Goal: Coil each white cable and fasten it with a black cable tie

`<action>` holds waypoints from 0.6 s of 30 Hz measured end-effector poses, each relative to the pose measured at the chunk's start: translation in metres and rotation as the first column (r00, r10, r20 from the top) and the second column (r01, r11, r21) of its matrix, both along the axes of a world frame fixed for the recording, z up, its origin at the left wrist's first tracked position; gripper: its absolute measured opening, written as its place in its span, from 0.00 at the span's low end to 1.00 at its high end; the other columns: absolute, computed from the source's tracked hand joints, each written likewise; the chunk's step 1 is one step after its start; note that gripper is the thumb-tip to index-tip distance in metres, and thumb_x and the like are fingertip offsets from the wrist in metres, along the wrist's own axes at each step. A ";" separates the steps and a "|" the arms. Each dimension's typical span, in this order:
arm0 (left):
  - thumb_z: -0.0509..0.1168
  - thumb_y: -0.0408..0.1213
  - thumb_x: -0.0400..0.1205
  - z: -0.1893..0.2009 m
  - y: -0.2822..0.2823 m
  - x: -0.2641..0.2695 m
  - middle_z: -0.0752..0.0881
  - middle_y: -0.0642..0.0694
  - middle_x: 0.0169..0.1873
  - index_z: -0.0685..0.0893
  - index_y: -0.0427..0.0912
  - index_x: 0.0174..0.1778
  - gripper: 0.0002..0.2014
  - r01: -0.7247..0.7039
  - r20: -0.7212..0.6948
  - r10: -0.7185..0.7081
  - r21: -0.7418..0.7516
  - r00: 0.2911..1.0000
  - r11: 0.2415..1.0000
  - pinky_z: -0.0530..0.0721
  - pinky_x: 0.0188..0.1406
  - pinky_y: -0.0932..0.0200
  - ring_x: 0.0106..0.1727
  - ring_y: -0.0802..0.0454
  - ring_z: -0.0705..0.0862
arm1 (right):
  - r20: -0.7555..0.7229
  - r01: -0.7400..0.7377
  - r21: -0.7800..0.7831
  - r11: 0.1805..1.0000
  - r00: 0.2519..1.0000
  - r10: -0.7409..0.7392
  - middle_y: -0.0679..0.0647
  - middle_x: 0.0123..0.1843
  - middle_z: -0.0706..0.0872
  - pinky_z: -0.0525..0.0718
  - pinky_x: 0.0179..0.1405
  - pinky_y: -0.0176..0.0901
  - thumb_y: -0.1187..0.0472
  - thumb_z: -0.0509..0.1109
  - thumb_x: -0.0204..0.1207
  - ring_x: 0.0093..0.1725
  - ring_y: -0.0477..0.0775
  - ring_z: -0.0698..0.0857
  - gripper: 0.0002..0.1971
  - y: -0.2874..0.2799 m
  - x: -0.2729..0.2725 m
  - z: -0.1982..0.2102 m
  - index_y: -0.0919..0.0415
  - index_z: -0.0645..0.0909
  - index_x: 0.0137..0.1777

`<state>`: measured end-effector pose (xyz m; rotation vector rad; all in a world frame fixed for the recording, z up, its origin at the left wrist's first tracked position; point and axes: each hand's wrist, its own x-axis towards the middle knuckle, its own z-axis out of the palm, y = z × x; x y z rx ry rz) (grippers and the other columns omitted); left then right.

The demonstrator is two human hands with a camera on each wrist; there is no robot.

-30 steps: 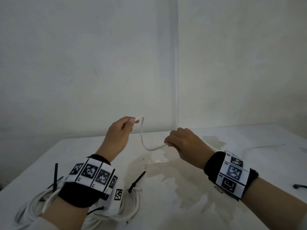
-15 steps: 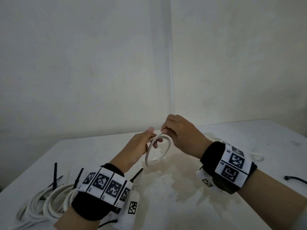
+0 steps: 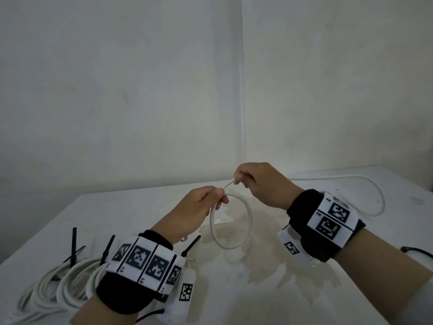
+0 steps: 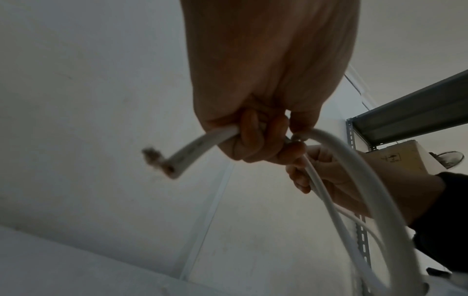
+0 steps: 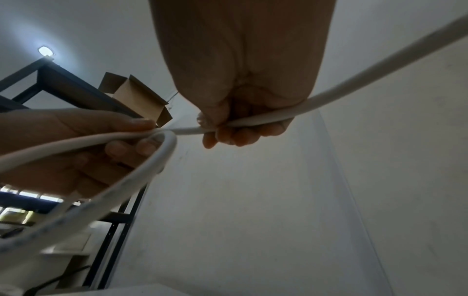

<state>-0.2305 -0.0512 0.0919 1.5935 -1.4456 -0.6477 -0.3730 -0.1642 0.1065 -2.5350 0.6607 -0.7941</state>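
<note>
Above the white table [image 3: 257, 296], a white cable [image 3: 250, 219] hangs as one round loop between my hands. My left hand [image 3: 210, 198] pinches the loop's top where the strands cross; its cut end [image 4: 172, 166] sticks out past the fingers in the left wrist view. My right hand [image 3: 243, 179] grips the cable [image 5: 253, 121] just right of that, fingers curled round it. The rest of the cable [image 3: 375, 202] trails behind my right wrist and lies across the table's far right.
Several coiled white cables [image 3: 61, 285] with black cable ties [image 3: 74, 245] lie at the table's near left. One loose black tie [image 3: 417, 250] lies at the right edge. White walls meet in a corner behind the table. A metal shelf [image 4: 415, 112] with a cardboard box stands behind.
My hands came together from apart, and the slack cable between them closed into a round loop. The loop has grown larger over the last half second, with my right hand lifting slightly.
</note>
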 end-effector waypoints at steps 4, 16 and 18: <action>0.52 0.42 0.86 -0.003 -0.001 0.004 0.73 0.54 0.29 0.82 0.48 0.36 0.16 0.013 0.063 -0.011 -0.025 0.998 1.000 0.68 0.27 0.75 0.23 0.67 0.70 | -0.108 -0.116 0.022 0.993 0.987 0.118 0.42 0.36 0.80 0.72 0.39 0.36 0.53 0.59 0.82 0.36 0.41 0.76 0.10 0.011 0.003 -0.006 0.52 0.80 0.46; 0.59 0.44 0.83 -0.012 -0.002 0.024 0.77 0.65 0.20 0.82 0.54 0.33 0.13 -0.052 0.124 0.064 -0.100 0.990 0.994 0.67 0.27 0.72 0.24 0.65 0.71 | 0.111 -0.209 0.227 0.951 0.976 0.188 0.49 0.38 0.87 0.80 0.54 0.49 0.61 0.62 0.81 0.45 0.52 0.84 0.08 0.006 0.019 -0.014 0.53 0.82 0.45; 0.60 0.45 0.83 -0.011 -0.002 0.026 0.78 0.65 0.19 0.83 0.54 0.33 0.13 -0.055 0.117 0.068 -0.108 0.991 0.993 0.67 0.27 0.74 0.25 0.66 0.73 | 0.095 -0.232 0.232 0.945 0.972 0.215 0.53 0.39 0.88 0.81 0.51 0.47 0.56 0.62 0.81 0.39 0.46 0.83 0.09 0.007 0.021 -0.016 0.52 0.83 0.44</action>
